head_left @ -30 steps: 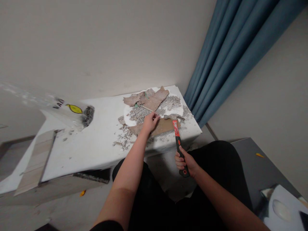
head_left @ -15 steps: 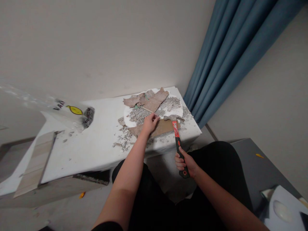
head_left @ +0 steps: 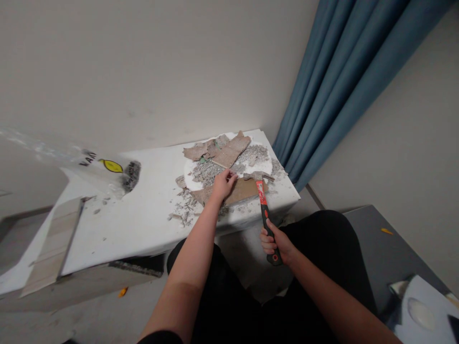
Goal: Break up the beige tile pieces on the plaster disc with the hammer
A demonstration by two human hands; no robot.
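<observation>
My right hand (head_left: 274,241) is wrapped round the black lower grip of a claw hammer (head_left: 263,200) with a red and black handle. The hammer's metal head lies over the right part of a brown board (head_left: 245,190) near the table's front edge. Over the board's middle, my left hand (head_left: 224,183) has its fingers drawn together in a pinch; what is between them is too small to make out. Just beyond it lie grey rubble (head_left: 208,173) and torn brown slabs (head_left: 229,149) with a thin pale strip, on a white sheet.
A clear plastic bag (head_left: 103,172) with a yellow mark and grey bits stands on the left of the white-covered table (head_left: 143,215). A wood-look plank (head_left: 53,246) leans at the table's left end. Blue curtains (head_left: 333,86) hang at right, beside a grey surface (head_left: 373,239).
Almost nothing differs. Both hands and the hammer keep their places, apart from a very slight shift of the whole view.
</observation>
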